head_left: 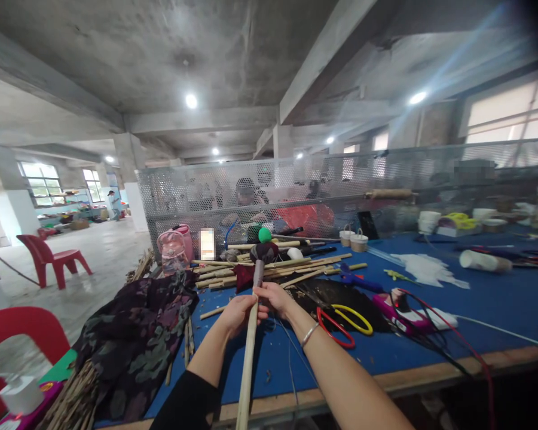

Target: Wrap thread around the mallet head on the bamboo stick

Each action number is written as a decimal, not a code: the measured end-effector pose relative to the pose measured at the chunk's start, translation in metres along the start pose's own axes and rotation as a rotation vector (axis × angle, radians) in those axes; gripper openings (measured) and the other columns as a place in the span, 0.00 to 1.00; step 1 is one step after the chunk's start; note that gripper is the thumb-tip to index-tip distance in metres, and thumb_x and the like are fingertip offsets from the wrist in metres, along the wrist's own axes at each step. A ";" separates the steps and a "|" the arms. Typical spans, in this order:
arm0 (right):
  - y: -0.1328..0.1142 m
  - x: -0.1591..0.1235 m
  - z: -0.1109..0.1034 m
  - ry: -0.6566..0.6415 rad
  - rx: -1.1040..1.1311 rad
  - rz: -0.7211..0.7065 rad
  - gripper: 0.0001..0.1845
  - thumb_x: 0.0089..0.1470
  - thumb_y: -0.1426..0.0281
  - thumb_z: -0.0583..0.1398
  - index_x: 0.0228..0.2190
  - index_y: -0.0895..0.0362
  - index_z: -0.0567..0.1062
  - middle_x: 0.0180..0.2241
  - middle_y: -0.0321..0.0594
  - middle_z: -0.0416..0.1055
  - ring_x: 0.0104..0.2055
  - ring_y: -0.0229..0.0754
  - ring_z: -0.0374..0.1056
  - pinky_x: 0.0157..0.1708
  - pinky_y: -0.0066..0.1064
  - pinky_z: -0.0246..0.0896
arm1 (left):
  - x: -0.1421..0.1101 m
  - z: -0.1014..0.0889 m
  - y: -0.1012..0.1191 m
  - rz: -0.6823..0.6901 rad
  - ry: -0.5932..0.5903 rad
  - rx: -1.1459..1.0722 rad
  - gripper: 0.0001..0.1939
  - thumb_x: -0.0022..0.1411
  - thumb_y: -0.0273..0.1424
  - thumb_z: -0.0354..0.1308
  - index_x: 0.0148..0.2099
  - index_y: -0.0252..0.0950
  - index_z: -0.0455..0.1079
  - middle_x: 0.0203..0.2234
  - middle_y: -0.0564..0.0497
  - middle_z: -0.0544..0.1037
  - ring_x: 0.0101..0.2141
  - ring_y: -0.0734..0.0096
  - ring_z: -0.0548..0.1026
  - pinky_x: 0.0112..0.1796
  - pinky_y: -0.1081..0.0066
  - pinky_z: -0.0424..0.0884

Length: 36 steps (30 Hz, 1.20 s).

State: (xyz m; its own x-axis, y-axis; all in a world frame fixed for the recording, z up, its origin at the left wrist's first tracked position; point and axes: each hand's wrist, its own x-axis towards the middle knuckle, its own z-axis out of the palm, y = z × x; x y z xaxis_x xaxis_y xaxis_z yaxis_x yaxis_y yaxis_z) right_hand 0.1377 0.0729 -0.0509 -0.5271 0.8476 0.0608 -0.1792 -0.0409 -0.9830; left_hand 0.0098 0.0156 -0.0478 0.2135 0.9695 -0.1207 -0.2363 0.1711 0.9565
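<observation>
Both my hands are closed round a long pale wooden stick (pixel 248 358) that runs from the bottom edge of the view up over the blue table. My left hand (pixel 240 312) grips it from the left, and my right hand (pixel 273 298) pinches it just above. At the stick's far end is a greyish sleeve or wrapping (pixel 259 273), with a dark bundle (pixel 265 252) directly beyond; whether they are joined I cannot tell. Scissors (pixel 352 319) with red and yellow handles lie right of my right wrist. Several similar sticks (pixel 224 272) are heaped behind my hands.
Dark patterned cloth (pixel 138 340) covers the table's left side, beside dry twigs (pixel 74 394). A purple-and-white power strip (pixel 407 316) with cables lies at right. Perforated metal panel (pixel 170 191) stands behind the blue table (pixel 269 370). Red chairs (pixel 22 334) stand at left.
</observation>
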 end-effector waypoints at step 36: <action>0.006 0.001 -0.006 -0.132 -0.069 0.022 0.20 0.42 0.55 0.61 0.25 0.59 0.65 0.13 0.28 0.60 0.11 0.27 0.50 0.10 0.21 0.34 | -0.005 -0.001 0.001 0.099 -0.044 0.150 0.17 0.48 0.41 0.60 0.30 0.29 0.67 0.22 0.46 0.73 0.21 0.74 0.70 0.24 0.74 0.63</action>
State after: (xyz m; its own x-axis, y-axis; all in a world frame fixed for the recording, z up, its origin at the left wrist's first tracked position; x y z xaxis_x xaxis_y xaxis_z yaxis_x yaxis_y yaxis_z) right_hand 0.1411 0.0762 -0.0574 -0.6359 0.7696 0.0572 -0.1115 -0.0184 -0.9936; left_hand 0.0075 0.0114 -0.0468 0.2381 0.9711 -0.0154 -0.1150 0.0439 0.9924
